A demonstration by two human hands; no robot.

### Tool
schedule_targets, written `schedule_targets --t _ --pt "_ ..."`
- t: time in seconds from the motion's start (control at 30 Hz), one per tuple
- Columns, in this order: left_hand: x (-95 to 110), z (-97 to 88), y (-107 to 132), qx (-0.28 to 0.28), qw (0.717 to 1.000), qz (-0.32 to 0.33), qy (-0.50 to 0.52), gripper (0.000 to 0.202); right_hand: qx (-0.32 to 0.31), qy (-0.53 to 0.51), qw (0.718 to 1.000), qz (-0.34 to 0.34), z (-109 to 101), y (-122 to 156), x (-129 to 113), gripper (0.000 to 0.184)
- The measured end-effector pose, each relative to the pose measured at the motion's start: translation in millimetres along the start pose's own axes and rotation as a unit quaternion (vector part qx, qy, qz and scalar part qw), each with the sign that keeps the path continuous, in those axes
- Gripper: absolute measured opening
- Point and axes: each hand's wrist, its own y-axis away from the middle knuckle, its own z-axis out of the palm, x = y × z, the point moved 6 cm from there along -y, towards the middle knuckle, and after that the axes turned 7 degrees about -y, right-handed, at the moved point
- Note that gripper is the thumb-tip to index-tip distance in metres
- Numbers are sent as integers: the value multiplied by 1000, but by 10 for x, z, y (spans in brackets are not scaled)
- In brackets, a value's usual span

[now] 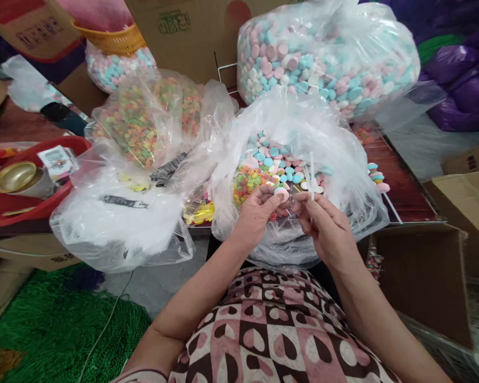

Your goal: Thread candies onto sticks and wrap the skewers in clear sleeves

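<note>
My left hand (257, 213) pinches a pink-and-white marshmallow candy (281, 193) between thumb and fingers; whatever else lies under those fingers is hidden. Close beside it, my right hand (325, 221) is closed, with a white lollipop stick (312, 178) rising from between its thumb and fingers. Both hands are over an opened clear plastic bag (359, 197). Inside that bag lie loose pink, blue and white candies (269, 154) and a heap of small ring-shaped gummies (245, 183). Stacked candies on a stick (377, 178) rest at the table's right side.
Behind the open bag stands a large full bag of candies (323, 69). To the left are a bag of gummy rings (143, 117), a bag of white sticks (123, 223), yellow twist ties (201, 213) and a red basin (32, 202). An open cardboard box (419, 276) sits at right.
</note>
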Motion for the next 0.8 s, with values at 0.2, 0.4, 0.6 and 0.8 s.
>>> schedule_targets --t 0.2,0.4,0.6,0.8 --pt "-4 -75 -22 10 1000 -11 -12 36 -59 69 990 109 -145 353 40 40" --pt "-51 -57 -60 0 1000 -9 6 37 -93 172 977 91 -108 507 65 42" --pt "-162 -79 -96 -22 999 -25 0 43 -88 184 973 110 -94 486 101 47" --pt "-90 -106 -72 -2 995 61 -79 36 -87 194 968 136 -136 481 153 54"
